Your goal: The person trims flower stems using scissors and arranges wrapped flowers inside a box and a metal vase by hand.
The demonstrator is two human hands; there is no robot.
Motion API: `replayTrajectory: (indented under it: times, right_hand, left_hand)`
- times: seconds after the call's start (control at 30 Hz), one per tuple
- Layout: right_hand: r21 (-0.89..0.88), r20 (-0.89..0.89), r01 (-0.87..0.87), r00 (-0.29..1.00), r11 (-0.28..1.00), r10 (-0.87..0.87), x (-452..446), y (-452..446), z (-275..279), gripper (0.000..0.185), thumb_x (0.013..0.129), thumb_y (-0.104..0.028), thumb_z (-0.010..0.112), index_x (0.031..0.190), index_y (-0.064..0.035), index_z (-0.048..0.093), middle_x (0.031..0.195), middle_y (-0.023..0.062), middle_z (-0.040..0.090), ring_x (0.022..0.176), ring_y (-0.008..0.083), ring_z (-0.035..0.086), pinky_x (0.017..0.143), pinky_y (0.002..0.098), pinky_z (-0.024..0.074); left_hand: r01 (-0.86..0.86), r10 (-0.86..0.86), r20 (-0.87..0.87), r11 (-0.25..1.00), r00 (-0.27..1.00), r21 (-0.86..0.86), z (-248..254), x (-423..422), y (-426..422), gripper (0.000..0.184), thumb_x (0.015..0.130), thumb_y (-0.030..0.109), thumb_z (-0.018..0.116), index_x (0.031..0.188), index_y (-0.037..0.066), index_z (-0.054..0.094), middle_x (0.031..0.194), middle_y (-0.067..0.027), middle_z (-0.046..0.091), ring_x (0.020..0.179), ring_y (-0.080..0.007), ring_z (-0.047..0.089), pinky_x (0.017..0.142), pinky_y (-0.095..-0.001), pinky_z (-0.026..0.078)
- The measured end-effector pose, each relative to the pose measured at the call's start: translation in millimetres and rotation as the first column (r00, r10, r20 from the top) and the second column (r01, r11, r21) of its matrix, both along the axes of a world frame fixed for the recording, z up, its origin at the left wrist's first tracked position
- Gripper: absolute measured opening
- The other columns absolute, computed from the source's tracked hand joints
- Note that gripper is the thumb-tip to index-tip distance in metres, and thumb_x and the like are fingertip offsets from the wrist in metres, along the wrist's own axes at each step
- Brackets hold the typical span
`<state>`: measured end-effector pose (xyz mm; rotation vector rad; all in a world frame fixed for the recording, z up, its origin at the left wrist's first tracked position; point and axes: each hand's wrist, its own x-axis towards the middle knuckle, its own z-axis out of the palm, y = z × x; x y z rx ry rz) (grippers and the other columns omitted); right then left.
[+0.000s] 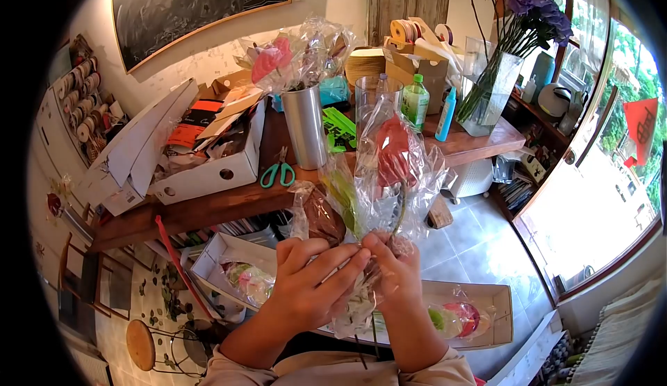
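Note:
Several anthuriums in clear plastic sleeves are bunched in front of me: a red one [397, 151], a green one [340, 195] and a brownish one [321, 219]. My left hand [314, 282] is closed around the lower part of the bunch, its fingers reaching across to the right. Pinching the plastic and stems from the other side is my right hand [394, 268]. Stem ends [375, 330] poke out below the hands. Beneath them lies a long, shallow cardboard box [499, 299], holding more wrapped flowers [462, 318] at its right end and left end.
On the wooden table [267, 202] stand a metal vase [304, 125] with wrapped flowers, teal-handled scissors [278, 172], a white box [229, 153] of packaging, a green bottle [415, 101], a blue bottle [447, 115] and a glass vase [490, 87] of purple flowers. A stool [141, 344] is lower left.

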<state>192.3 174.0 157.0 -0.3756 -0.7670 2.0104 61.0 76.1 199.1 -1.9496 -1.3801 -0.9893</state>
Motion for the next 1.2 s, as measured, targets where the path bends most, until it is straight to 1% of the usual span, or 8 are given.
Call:
replayTrajectory:
  times: [0.1, 0.2, 0.3, 0.4, 0.6, 0.8, 0.9, 1.2]
  right_hand:
    - [0.014, 0.024, 0.014, 1.0, 1.0, -0.015, -2, 1, -9, 0.015, 0.096, -0.009, 0.078, 0.105, -0.0001, 0.069, 0.096, 0.0032, 0.07, 0.085, 0.0112, 0.064, 0.073, 0.0252, 0.0499]
    - [0.074, 0.062, -0.048, 0.997, 0.996, 0.044, 1, 5, -12, 0.017, 0.097, -0.012, 0.077, 0.104, 0.0008, 0.068, 0.096, 0.003, 0.069, 0.088, 0.011, 0.063, 0.074, 0.0256, 0.0485]
    - [-0.004, -0.017, -0.18, 0.983, 0.984, 0.18, 5, 8, -7, 0.016, 0.098, -0.012, 0.076, 0.102, 0.0008, 0.068, 0.095, 0.0026, 0.069, 0.088, 0.0114, 0.063, 0.075, 0.0261, 0.0482]
    - [0.03, -0.058, -0.196, 0.979, 0.98, 0.198, 4, 10, -12, 0.013, 0.099, -0.01, 0.074, 0.101, 0.0011, 0.068, 0.094, 0.003, 0.068, 0.089, 0.012, 0.064, 0.075, 0.0261, 0.0489]
    - [-0.056, -0.057, -0.067, 0.996, 0.996, 0.064, 2, 6, -15, 0.01, 0.099, -0.007, 0.074, 0.104, 0.001, 0.07, 0.095, 0.0045, 0.07, 0.087, 0.0128, 0.065, 0.074, 0.0271, 0.0505]
    - [-0.031, 0.011, -0.087, 0.996, 0.996, 0.088, 5, 6, -11, 0.009, 0.098, -0.007, 0.074, 0.102, 0.0005, 0.07, 0.093, 0.0033, 0.07, 0.082, 0.0121, 0.065, 0.071, 0.027, 0.0502]
    - [-0.023, -0.037, -0.171, 0.985, 0.985, 0.17, 4, 10, -16, 0.01, 0.098, -0.008, 0.075, 0.101, 0.0005, 0.069, 0.092, 0.003, 0.069, 0.082, 0.0118, 0.065, 0.07, 0.0264, 0.0494]
    - [-0.011, -0.065, -0.085, 0.994, 0.996, 0.084, 0, 5, -16, 0.012, 0.101, -0.01, 0.071, 0.107, -0.0007, 0.066, 0.096, 0.002, 0.066, 0.085, 0.0111, 0.062, 0.075, 0.0274, 0.0496]
  left_hand:
    - [-0.012, 0.012, -0.004, 1.0, 1.0, -0.014, -2, 0, 0, 0.046, 0.072, 0.011, 0.08, 0.118, 0.009, 0.078, 0.117, -0.001, 0.072, 0.096, -0.0211, 0.059, 0.084, -0.0385, 0.04]
    - [-0.018, 0.018, -0.014, 1.0, 1.0, -0.01, -3, -1, -1, 0.045, 0.073, 0.011, 0.08, 0.118, 0.009, 0.078, 0.117, -0.0006, 0.072, 0.097, -0.0212, 0.059, 0.084, -0.0386, 0.04]
    - [-0.017, 0.016, -0.032, 0.999, 0.999, -0.032, 2, 0, -3, 0.044, 0.073, 0.011, 0.08, 0.117, 0.009, 0.077, 0.117, -0.0003, 0.073, 0.096, -0.0207, 0.059, 0.085, -0.0384, 0.04]
    - [-0.019, 0.016, -0.044, 0.998, 0.999, -0.061, 9, 2, -4, 0.042, 0.074, 0.012, 0.08, 0.116, 0.008, 0.077, 0.117, -0.0003, 0.074, 0.096, -0.0202, 0.059, 0.085, -0.0382, 0.04]
    - [-0.029, 0.027, -0.053, 0.999, 0.998, -0.028, 5, 2, 2, 0.04, 0.075, 0.012, 0.079, 0.115, 0.007, 0.076, 0.115, -0.0014, 0.074, 0.096, -0.0205, 0.059, 0.086, -0.038, 0.039]
    - [-0.029, 0.027, -0.042, 0.998, 0.999, -0.059, 5, 4, -1, 0.038, 0.077, 0.013, 0.079, 0.114, 0.007, 0.076, 0.115, -0.0026, 0.074, 0.097, -0.0204, 0.059, 0.087, -0.0386, 0.038]
    - [-0.028, 0.024, -0.065, 0.998, 0.998, -0.061, 7, 3, -2, 0.037, 0.078, 0.013, 0.078, 0.113, 0.006, 0.076, 0.117, -0.0029, 0.074, 0.097, -0.0202, 0.059, 0.087, -0.0389, 0.038]
    - [-0.035, 0.032, -0.06, 0.999, 0.998, -0.041, 5, 3, -2, 0.036, 0.077, 0.013, 0.079, 0.112, 0.006, 0.077, 0.11, -0.0014, 0.076, 0.092, -0.0194, 0.06, 0.084, -0.0367, 0.039]
